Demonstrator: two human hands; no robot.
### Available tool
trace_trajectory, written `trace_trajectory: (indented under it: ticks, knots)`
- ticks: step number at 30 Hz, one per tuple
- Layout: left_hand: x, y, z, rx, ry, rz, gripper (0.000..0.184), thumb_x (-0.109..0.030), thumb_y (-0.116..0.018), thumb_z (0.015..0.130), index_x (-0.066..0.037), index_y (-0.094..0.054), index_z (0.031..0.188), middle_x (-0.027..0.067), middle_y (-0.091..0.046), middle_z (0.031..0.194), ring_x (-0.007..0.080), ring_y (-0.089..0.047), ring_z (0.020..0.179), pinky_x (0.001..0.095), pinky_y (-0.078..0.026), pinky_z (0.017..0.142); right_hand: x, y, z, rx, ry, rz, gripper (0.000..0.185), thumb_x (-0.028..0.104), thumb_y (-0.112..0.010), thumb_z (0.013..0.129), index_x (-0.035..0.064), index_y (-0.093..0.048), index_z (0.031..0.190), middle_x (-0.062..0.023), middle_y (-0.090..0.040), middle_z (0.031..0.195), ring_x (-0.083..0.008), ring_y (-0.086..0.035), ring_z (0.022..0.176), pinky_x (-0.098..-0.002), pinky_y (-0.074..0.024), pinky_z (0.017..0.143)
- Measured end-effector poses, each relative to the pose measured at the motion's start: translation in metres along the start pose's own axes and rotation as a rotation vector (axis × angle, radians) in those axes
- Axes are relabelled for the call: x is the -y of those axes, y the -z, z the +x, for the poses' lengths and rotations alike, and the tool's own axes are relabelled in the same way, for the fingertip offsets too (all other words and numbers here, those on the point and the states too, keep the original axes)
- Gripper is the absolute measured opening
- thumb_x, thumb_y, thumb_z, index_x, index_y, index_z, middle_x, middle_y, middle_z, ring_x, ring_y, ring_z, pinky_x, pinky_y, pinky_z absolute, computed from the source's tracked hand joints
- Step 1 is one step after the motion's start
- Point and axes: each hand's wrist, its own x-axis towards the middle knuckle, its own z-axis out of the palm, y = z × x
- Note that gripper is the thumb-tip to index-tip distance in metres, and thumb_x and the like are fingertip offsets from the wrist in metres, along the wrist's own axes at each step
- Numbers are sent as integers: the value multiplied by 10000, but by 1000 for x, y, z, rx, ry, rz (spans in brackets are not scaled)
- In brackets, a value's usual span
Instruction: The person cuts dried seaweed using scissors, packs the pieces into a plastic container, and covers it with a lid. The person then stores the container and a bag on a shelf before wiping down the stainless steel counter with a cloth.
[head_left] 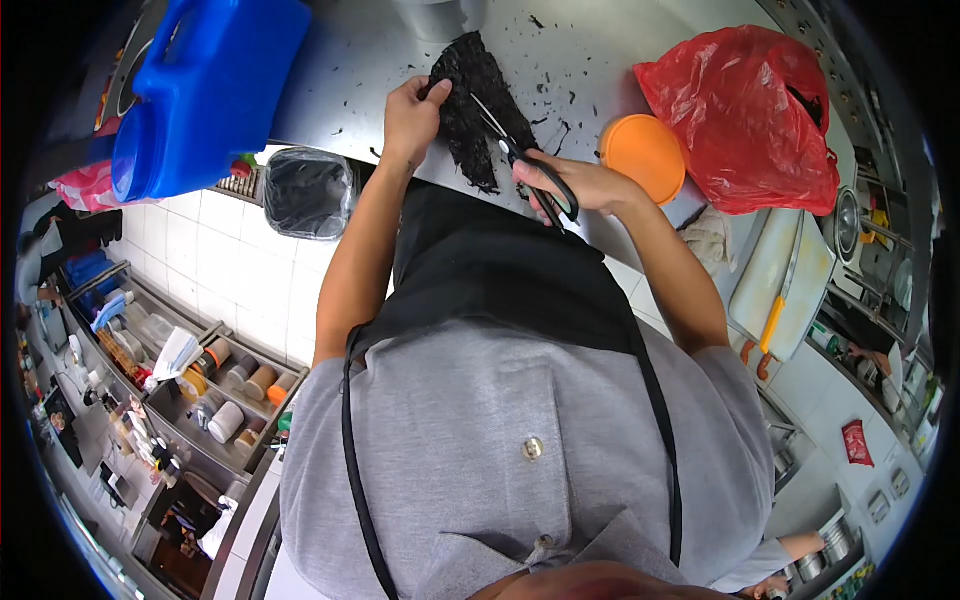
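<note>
A dark, crinkled sheet of dried seaweed lies on the steel table near its front edge. My left hand pinches its left side between thumb and fingers. In my right hand is a pair of black-handled scissors, fingers through the loops. Its blades point up and left and lie over the seaweed; how far apart they are is hard to see. Small dark scraps are scattered around the sheet.
An orange lid and a red plastic bag sit to the right. A blue jug stands at left, above a lined bin. A grey container is at the back. A knife rests on a cutting board.
</note>
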Motion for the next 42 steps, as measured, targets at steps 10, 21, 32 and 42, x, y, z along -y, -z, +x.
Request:
trace_trajectory:
  ticks: [10,21,32,42]
  knots:
    - [-1,-7,0,52,197,-309,167,-102,-637,947,58,-664,989,88,-703,889,153,-646,763,276,-507,727,13,10,27,-75,55,-8,637,695,-552,891,65,-519,974,-21,-529,664,-124,-577,581,-278,-479,541]
    - [-3,7,6,73,269,-380,127,-81,-631,946,40,-659,967,93,-698,924,172,-661,853,282,-512,808,0,9,32,-90,187,-1,421,474,-649,939,73,-520,954,0,-504,645,-90,-516,534,-250,-438,500]
    - [-9,14,-3,255,303,-425,120,-74,-640,928,36,-662,968,98,-696,941,164,-647,847,291,-504,787,31,7,37,-116,7,-16,748,762,-543,851,41,-511,1045,-28,-531,691,-123,-568,591,-276,-453,519]
    - [-4,31,8,175,354,-451,126,-77,-655,918,41,-660,962,110,-695,932,193,-663,853,318,-538,794,24,-3,61,-182,122,-75,528,540,-642,923,27,-527,976,-20,-509,631,-123,-509,499,-284,-420,452]
